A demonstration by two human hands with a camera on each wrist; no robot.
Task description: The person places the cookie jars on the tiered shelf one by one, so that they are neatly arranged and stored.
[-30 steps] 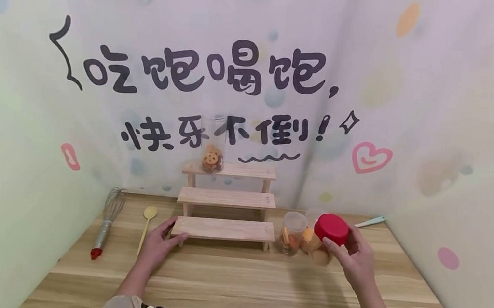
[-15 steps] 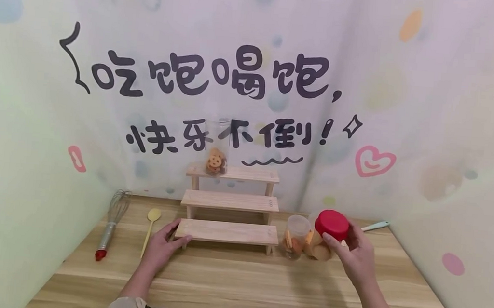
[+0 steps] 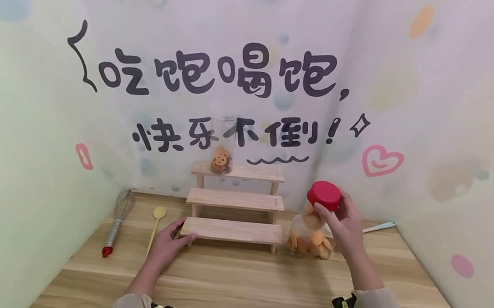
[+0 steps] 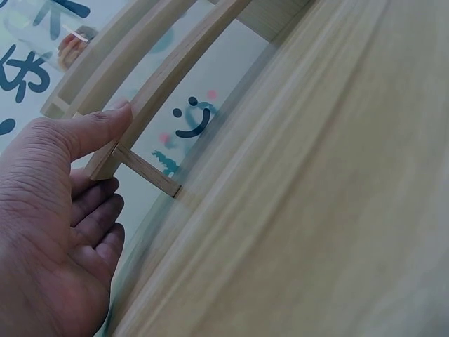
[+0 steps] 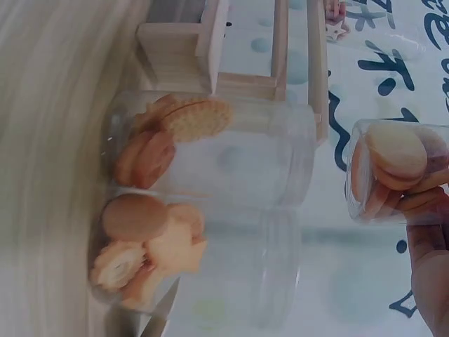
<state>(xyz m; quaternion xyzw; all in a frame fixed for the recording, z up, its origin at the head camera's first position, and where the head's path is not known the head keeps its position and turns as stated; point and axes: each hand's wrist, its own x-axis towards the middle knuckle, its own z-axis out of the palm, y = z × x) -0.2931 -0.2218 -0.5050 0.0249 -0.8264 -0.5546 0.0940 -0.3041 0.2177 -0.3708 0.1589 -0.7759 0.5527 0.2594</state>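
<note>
In the head view my right hand (image 3: 347, 224) grips a clear cookie jar with a red lid (image 3: 324, 195), raised above the table; round biscuits (image 5: 396, 154) show through its wall in the right wrist view. My left hand (image 4: 59, 210) holds the left end of the lowest step of a three-tier wooden stand (image 3: 232, 229), thumb on top and fingers below. Beneath the raised jar, two lidless cookie jars stand side by side, a left jar (image 5: 231, 158) and a right jar (image 5: 228, 260). Another clear cookie jar (image 3: 221, 159) stands on the top step, towards its left.
A whisk (image 3: 119, 221) and a yellow spoon (image 3: 157, 222) lie on the wooden table (image 3: 253, 290), left of the stand. At the right back lies a utensil with a pale blue handle (image 3: 379, 227). A printed curtain (image 3: 188, 14) hangs behind.
My right hand has lifted the red-lidded jar upward and slightly left, so the two jars below show more. My left hand keeps its hold on the stand. The head view has shifted a little.
</note>
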